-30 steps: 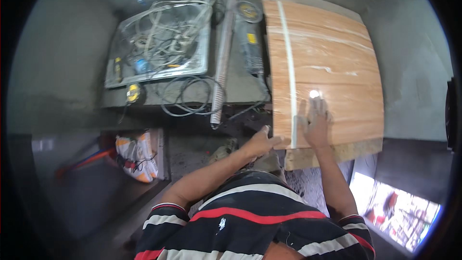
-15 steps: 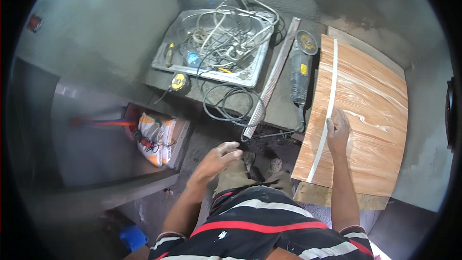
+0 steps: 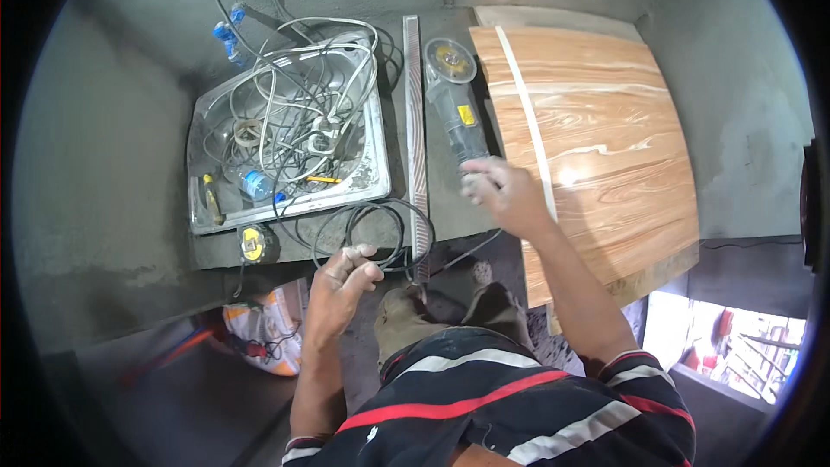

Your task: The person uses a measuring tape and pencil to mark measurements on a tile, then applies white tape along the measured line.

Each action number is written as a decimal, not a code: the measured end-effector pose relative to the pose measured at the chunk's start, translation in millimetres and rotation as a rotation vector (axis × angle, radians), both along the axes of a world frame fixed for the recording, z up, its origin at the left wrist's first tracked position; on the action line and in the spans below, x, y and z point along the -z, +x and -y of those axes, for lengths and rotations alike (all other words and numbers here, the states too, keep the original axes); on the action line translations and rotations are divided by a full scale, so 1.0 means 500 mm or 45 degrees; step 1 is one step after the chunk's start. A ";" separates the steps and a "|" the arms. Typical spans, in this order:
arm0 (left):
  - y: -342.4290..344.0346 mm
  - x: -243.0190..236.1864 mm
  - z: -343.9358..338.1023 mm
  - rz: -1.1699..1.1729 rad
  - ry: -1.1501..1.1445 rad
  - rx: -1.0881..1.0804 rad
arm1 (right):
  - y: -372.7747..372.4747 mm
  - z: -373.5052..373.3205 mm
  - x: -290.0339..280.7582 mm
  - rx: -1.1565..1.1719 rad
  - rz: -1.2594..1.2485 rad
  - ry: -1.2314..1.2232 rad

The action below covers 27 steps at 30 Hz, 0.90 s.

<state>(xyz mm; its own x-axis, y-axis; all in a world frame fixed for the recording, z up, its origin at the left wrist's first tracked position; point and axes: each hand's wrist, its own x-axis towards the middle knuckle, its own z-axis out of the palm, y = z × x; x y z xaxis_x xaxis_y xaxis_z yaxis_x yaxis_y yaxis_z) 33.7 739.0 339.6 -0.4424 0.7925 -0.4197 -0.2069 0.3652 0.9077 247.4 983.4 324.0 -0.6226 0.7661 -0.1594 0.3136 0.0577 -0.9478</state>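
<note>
Has an angle grinder (image 3: pixel 453 106) lying on the surface (image 3: pixel 451 218) between a ridged strip (image 3: pixel 415 112) and a wood-grain sheet (image 3: pixel 596 138). Curls the right hand (image 3: pixel 506 196) at the tool's rear end; cannot tell whether gripping it. Holds the left hand (image 3: pixel 343 281) half open and empty, near a cable coil (image 3: pixel 402 235). Farther left, has a metal basin (image 3: pixel 373 175) of tangled cords (image 3: pixel 298 112).

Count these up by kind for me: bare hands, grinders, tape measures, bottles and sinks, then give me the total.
Hands: 2 (left hand, right hand)
Grinder: 1
Tape measure: 1
Bottle: 1
Sink: 1
Total: 6
</note>
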 end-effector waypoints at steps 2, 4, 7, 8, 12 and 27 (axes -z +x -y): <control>-0.053 0.004 -0.019 -0.287 -0.132 0.069 | 0.025 -0.014 -0.013 0.117 -0.047 -0.058; -0.132 0.023 -0.057 -0.752 -0.174 0.080 | 0.072 -0.029 -0.014 0.244 -0.134 -0.101; -0.248 0.003 -0.164 -1.296 0.197 0.164 | 0.153 -0.041 0.030 0.360 -0.137 -0.172; -0.281 0.011 -0.194 -1.303 0.199 0.171 | 0.155 -0.032 0.033 0.366 -0.144 -0.173; -0.415 0.218 -0.285 -1.948 -0.590 1.356 | 0.185 -0.010 0.031 0.326 -0.218 -0.255; -0.385 0.221 -0.268 -1.572 -0.396 0.684 | 0.437 0.052 -0.036 0.983 -0.241 -0.054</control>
<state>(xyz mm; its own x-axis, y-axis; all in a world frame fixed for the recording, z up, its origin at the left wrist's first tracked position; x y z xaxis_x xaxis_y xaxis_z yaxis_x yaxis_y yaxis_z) -159.0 873.0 229.2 -0.3263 0.9295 -0.1721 0.8933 0.3627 0.2653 466.1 957.6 341.8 0.0624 0.9878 -0.1430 0.0839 -0.1479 -0.9854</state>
